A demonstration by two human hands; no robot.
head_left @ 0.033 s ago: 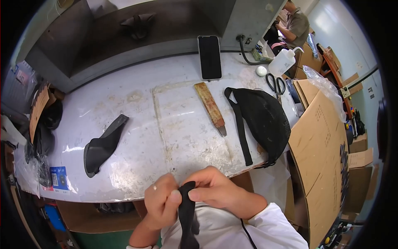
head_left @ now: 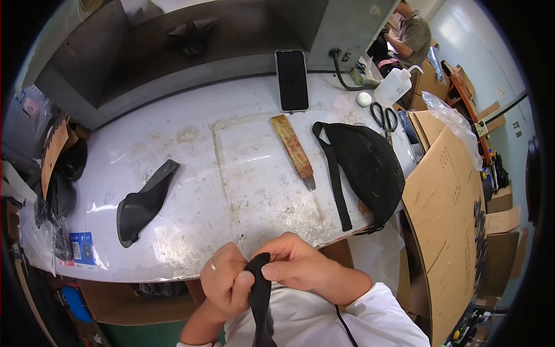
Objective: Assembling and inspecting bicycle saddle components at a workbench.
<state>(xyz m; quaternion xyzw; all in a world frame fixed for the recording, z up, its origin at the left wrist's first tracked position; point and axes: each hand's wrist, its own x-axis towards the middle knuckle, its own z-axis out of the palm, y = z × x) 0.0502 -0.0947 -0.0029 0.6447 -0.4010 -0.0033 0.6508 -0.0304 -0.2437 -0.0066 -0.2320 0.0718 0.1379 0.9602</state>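
Both my hands pinch the upper end of a black curved, padded-looking strip (head_left: 261,301) just off the table's front edge. My left hand (head_left: 226,279) grips its left side, the thumb pressed on it. On the other side, my right hand (head_left: 306,267) holds the edge between thumb and fingers. The strip's lower end hangs down in front of my white shirt. A similar black piece (head_left: 144,203) lies on the left of the white worktable (head_left: 196,231). A knife with a worn, tape-wrapped handle (head_left: 292,147) rests at the middle right.
A black fabric pouch with a strap (head_left: 367,170) lies at the table's right edge. Behind it are scissors (head_left: 385,121), a white squeeze bottle (head_left: 395,87) and a phone (head_left: 293,81). Cardboard (head_left: 445,231) stands at the right. Another person (head_left: 409,36) sits at the far right.
My hands stay in nearly the same place. The lower part of the black strip has shifted slightly, and my left hand has turned a little.
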